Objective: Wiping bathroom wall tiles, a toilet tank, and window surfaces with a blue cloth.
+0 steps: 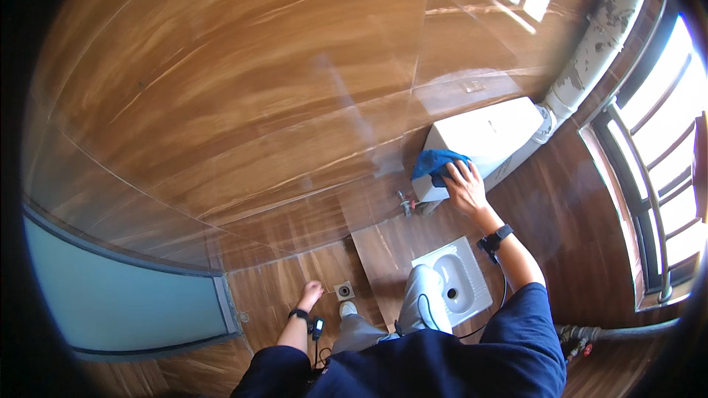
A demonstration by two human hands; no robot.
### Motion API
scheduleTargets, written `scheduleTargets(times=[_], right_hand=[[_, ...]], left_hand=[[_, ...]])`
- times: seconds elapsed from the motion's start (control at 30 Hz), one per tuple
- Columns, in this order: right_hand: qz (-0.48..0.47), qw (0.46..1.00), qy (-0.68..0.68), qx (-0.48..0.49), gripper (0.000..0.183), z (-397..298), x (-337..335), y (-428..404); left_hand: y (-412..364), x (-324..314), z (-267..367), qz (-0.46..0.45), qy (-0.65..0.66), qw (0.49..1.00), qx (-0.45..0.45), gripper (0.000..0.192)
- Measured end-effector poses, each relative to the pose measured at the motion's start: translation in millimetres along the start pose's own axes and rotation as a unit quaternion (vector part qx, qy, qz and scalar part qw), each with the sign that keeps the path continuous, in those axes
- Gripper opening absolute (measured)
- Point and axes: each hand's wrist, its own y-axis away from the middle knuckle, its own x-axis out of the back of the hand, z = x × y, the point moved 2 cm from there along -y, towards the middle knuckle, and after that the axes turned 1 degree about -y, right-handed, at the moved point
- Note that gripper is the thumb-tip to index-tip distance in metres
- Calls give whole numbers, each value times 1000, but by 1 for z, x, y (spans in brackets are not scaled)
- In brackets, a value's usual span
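My right hand (467,188) presses a blue cloth (437,166) against the near left corner of a white toilet cistern (481,132) fixed to the wall. Part of the cloth is hidden under the fingers, and the rest drapes over the cistern's edge. Down at the left, my left hand (312,292) hangs above the floor with its fingers loosely curled. Nothing can be made out in it. A strap with a device sits on each wrist, and cables run from them.
A squat toilet pan (462,287) is set in a raised tiled step beside my leg. A valve (406,203) juts out below the cistern. A square floor drain (344,291) lies near my shoe. To the right are a peeling pipe (597,44) and a barred window (658,177).
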Motion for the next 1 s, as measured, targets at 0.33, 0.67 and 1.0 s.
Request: scheduleTargets(times=[0.33,0.67,1.0], right_hand=[[80,987,-131,42,22,108,30,14],[132,912,-207,-329,26,378,29,59],[241,514,-678,-467,52,456,-84,78]], left_hand=[[-3,-261,396,38,86,933,-347,35],[21,-409,554,280,168,891,-314,36],[2,-428,589,268,94,851,-442,34]])
